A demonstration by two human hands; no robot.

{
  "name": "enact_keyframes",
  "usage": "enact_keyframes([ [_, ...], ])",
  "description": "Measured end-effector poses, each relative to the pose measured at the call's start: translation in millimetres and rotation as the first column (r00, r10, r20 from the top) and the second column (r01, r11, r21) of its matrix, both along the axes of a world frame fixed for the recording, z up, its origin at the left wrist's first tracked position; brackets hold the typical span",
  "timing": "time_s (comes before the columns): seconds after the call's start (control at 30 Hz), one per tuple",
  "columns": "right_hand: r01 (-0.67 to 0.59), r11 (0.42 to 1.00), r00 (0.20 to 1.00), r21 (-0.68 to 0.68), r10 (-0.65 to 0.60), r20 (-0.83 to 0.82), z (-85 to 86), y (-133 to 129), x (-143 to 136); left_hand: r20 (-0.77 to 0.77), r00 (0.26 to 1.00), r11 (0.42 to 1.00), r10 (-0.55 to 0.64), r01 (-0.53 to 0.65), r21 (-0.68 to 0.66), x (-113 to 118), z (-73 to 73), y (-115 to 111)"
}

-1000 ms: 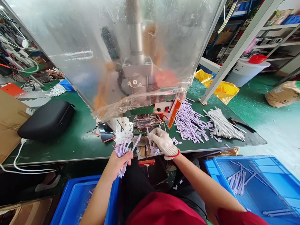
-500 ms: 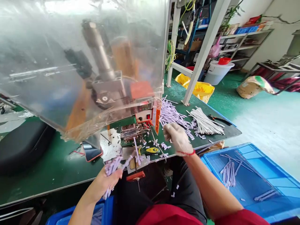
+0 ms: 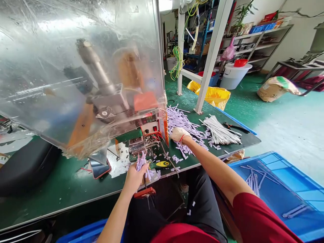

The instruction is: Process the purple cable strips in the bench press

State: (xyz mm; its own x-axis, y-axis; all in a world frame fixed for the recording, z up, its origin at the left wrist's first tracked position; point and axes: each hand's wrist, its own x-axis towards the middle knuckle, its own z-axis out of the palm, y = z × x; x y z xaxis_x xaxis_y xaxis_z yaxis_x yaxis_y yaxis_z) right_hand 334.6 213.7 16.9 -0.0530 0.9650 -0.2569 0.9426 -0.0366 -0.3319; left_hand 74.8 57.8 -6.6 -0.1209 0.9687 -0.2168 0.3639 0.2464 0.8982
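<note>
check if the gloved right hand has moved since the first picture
Yes, rightward: the right hand was left of the orange panel and is now to its right, at the pile of purple strips.

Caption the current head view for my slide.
Left hand holds bundled purple strips; gloved right hand at the purple pile.
</note>
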Motion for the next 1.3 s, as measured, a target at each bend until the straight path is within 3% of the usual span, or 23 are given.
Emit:
enact_keyframes([
  [0.1, 0.01, 1.0, 0.98, 0.015, -0.007, -0.198, 0.5, -20.5, 16.5, 0.123, 0.992, 1.0, -0.007, 0.009, -0.014, -7.6, 8.2, -2.6],
  [0.17, 0.05, 0.999, 0.871, 0.022, -0.033, -0.49, -0.5, -42.6, 25.3, 0.225, 0.974, 0.998, -0.027, 0.037, -0.041, -16.0, 16.7, -8.5],
  [0.2, 0.085, 0.996, 0.738, 0.0, -0.063, -0.672, -0.8, -54.8, 27.9, 0.256, 0.966, 0.998, -0.029, 0.043, -0.05, -20.7, 20.8, -12.7],
  [0.23, 0.117, 0.992, 0.555, -0.048, -0.105, -0.825, -0.6, -67.5, 29.0, 0.274, 0.961, 0.997, -0.026, 0.043, -0.056, -25.5, 24.4, -17.8],
  [0.3, 0.117, 0.976, 0.212, -0.183, -0.204, -0.956, 1.8, -92.6, 25.2, 0.291, 0.957, 0.998, -0.008, 0.024, -0.051, -34.6, 29.5, -29.6],
  [0.33, 0.08, 0.969, 0.142, -0.235, -0.245, -0.959, 3.7, -104.6, 19.8, 0.304, 0.953, 0.999, 0.009, 0.005, -0.044, -38.5, 30.7, -35.8],
  [0.4, -0.036, 0.957, 0.138, -0.287, -0.28, -0.95, 7.9, -125.7, 1.2, 0.353, 0.935, 0.999, 0.044, -0.037, -0.027, -44.7, 30.6, -47.0],
  [0.5, -0.176, 0.947, 0.241, -0.27, -0.224, -0.944, 9.5, -144.9, -41.4, 0.446, 0.89, 0.994, 0.096, -0.107, 0.0, -50.2, 25.6, -58.8],
  [0.63, -0.131, 0.954, 0.397, -0.27, -0.199, -0.896, -2.3, -143.8, -97.8, 0.553, 0.817, 0.982, 0.162, -0.186, -0.012, -55.0, 16.3, -66.7],
  [0.7, -0.087, 0.956, 0.431, -0.279, -0.217, -0.876, -9.7, -137.3, -115.2, 0.593, 0.786, 0.979, 0.176, -0.203, -0.023, -58.0, 12.7, -69.6],
  [0.77, -0.057, 0.957, 0.425, -0.285, -0.235, -0.874, -14.9, -131.0, -124.7, 0.612, 0.768, 0.977, 0.189, -0.212, -0.035, -61.7, 9.9, -72.1],
  [1.1, -0.039, 0.928, 0.236, -0.371, -0.352, -0.906, -28.0, -117.4, -135.8, 0.61, 0.749, 0.964, 0.258, -0.242, -0.11, -71.7, 3.9, -75.8],
  [1.2, -0.043, 0.924, 0.225, -0.381, -0.362, -0.904, -27.0, -116.9, -135.9, 0.588, 0.756, 0.958, 0.287, -0.242, -0.156, -72.1, 4.4, -75.9],
  [1.3, -0.049, 0.917, 0.231, -0.396, -0.375, -0.898, -23.7, -118.0, -135.9, 0.567, 0.786, 0.97, 0.245, -0.196, -0.147, -71.6, 5.8, -75.8],
])
